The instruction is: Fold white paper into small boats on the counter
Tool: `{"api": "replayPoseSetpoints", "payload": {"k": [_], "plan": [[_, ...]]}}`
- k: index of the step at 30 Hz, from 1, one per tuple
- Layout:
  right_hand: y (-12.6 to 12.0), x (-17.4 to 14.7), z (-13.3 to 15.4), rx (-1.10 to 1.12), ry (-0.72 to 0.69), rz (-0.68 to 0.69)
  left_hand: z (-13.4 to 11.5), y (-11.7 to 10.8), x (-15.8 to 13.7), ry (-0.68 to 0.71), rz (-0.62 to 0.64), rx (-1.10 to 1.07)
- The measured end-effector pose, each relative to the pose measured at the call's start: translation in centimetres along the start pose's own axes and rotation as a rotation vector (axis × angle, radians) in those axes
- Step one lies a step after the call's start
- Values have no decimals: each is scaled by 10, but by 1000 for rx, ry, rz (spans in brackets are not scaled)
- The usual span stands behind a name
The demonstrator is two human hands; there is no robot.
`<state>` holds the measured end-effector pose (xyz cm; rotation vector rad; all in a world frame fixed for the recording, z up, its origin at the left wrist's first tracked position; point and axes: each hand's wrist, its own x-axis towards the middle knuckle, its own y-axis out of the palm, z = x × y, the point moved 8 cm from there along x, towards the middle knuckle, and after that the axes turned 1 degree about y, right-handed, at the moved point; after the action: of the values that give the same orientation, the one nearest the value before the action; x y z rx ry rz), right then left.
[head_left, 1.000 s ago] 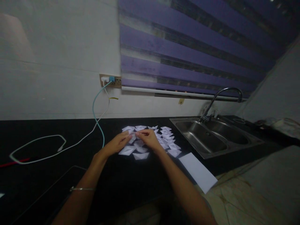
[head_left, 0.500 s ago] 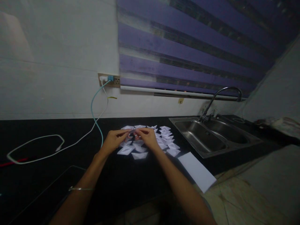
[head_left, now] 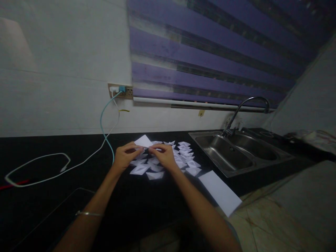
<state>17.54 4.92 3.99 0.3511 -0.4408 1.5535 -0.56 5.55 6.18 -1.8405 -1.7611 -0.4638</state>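
Note:
Between my two hands is a small folded piece of white paper [head_left: 144, 140], its flat face tilted up toward me. My left hand [head_left: 126, 154] pinches its near left edge between thumb and fingers. On the other side my right hand [head_left: 164, 154] grips the near right edge the same way. Several folded paper boats [head_left: 154, 175] lie on the black countertop [head_left: 141, 203] below and behind my hands, and my fingers hide some of them. Right of my right forearm rests a stack of flat white paper [head_left: 220, 192].
A double steel sink [head_left: 223, 154] with a curved faucet [head_left: 249, 99] is set into the counter at right. White and teal cables [head_left: 101, 122] run from the wall outlet [head_left: 120, 91] across the left side. A red object [head_left: 15, 184] lies at far left.
The folded paper has turned from nearly edge-on to showing its broad white face above my fingers. Both hands stay in almost the same place, still pinching it.

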Motion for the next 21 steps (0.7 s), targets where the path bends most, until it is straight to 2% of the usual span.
{"api": "replayPoseSetpoints", "payload": {"k": [6, 11, 14, 18, 21], "plan": [[5, -1, -5, 91, 88, -36, 4, 1, -4, -93, -109, -66], [9, -1, -11, 207, 156, -42, 7, 3, -5, -187, -204, -292], [12, 0, -16, 220, 170, -27, 8, 11, -3, -239, -157, -344], [13, 1, -19, 211, 157, -5, 15, 15, -3, -269, -89, -247], [13, 2, -19, 197, 135, 2, 21, 27, -6, -258, 111, -113]]}}
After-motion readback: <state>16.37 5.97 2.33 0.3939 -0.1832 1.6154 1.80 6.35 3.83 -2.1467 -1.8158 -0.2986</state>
